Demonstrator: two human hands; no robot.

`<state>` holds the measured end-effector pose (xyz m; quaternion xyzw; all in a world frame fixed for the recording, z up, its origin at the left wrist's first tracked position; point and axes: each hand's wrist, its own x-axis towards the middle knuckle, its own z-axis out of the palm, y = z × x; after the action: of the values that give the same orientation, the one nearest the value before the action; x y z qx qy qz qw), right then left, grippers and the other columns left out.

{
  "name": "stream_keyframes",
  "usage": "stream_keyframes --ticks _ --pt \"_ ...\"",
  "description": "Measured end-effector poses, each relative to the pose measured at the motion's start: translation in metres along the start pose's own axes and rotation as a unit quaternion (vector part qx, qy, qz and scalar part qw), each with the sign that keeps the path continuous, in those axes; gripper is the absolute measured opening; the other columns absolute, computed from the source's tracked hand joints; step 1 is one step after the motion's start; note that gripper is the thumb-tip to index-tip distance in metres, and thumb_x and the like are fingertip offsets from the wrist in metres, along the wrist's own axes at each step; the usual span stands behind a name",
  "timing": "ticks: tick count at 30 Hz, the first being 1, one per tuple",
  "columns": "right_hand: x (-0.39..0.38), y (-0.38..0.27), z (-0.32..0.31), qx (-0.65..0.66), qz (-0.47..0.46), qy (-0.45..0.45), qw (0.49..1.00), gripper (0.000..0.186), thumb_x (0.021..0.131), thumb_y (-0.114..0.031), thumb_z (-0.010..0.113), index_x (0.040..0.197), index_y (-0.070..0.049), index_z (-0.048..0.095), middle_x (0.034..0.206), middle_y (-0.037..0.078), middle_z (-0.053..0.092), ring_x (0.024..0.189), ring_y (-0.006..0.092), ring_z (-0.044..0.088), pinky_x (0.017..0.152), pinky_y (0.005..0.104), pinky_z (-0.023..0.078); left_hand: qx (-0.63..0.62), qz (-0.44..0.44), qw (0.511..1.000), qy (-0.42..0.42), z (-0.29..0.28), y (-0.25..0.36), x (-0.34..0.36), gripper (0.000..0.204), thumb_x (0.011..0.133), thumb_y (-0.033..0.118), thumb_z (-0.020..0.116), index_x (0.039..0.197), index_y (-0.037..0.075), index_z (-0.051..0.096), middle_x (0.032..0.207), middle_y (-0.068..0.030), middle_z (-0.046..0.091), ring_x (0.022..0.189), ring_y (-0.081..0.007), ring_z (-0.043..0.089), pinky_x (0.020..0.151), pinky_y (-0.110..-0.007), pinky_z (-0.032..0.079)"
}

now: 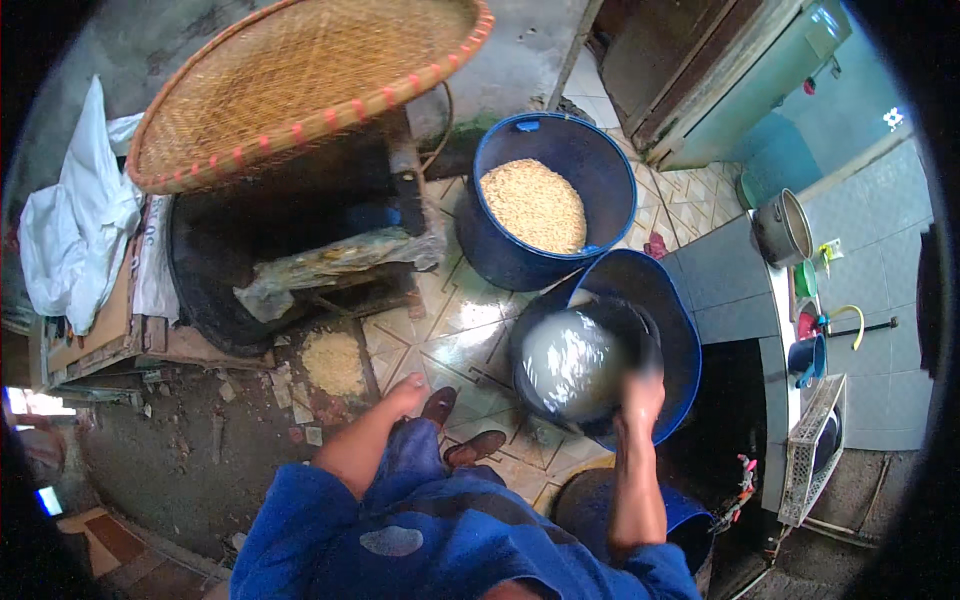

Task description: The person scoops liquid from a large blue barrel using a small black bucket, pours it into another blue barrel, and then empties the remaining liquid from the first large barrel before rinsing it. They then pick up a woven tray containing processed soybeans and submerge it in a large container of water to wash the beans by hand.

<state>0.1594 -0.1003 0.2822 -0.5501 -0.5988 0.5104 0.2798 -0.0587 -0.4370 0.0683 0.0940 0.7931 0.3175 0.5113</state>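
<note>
My right hand [643, 396] is at the right rim of a round black basin [530, 395]. Its fingers are smeared, so their grip does not show. Cloudy whitish water [572, 360] fills the basin, with bright reflections on its surface. The basin overlaps the left side of a large blue tub [690, 345]. My left hand [404, 394] is by my left knee, apart from the basin. It is small in view, and whether its fingers are curled cannot be made out.
Beyond the basin, a blue barrel [478, 245] holds pale grains [535, 205]. A wide woven tray [300, 85] rests on a dark stand at the left. Pale grains [333, 363] lie on the floor. Another blue tub [690, 515] stands beside my right forearm. A pot [783, 230] sits on the right ledge.
</note>
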Motion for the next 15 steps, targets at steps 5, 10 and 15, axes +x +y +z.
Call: stream_keyframes --ticks 5,10,15 --pt "0.035 -0.058 0.118 -0.253 -0.16 0.06 0.952 0.017 0.07 -0.006 0.051 0.085 0.001 0.056 0.077 0.022 0.061 0.074 0.0386 0.06 0.074 0.0434 0.046 -0.071 -0.013 0.997 -0.007 -0.026 -0.021 -0.015 0.051 0.091 0.027 0.057 0.137 0.007 0.042 0.127 -0.0189 0.055 0.114 -0.0279 0.054 0.096 -0.037 0.043" --pt "0.043 -0.101 0.196 -0.212 -0.216 0.12 0.945 0.018 0.073 -0.007 0.053 0.089 -0.004 0.058 0.086 0.023 0.065 0.085 0.0427 0.062 0.077 0.0467 0.046 -0.096 -0.044 0.993 0.06 -0.085 -0.08 -0.032 0.05 0.093 0.025 0.056 0.137 0.005 0.041 0.127 -0.017 0.055 0.114 -0.0261 0.053 0.096 -0.037 0.041" --pt "0.065 -0.116 0.201 -0.186 -0.22 0.157 0.945 0.017 0.072 -0.008 0.054 0.088 -0.004 0.057 0.08 0.021 0.063 0.078 0.0421 0.061 0.073 0.046 0.047 -0.176 -0.104 0.976 0.078 -0.117 -0.102 -0.049 0.05 0.092 0.023 0.056 0.136 0.002 0.042 0.131 -0.0157 0.052 0.116 -0.0258 0.052 0.098 -0.036 0.039"
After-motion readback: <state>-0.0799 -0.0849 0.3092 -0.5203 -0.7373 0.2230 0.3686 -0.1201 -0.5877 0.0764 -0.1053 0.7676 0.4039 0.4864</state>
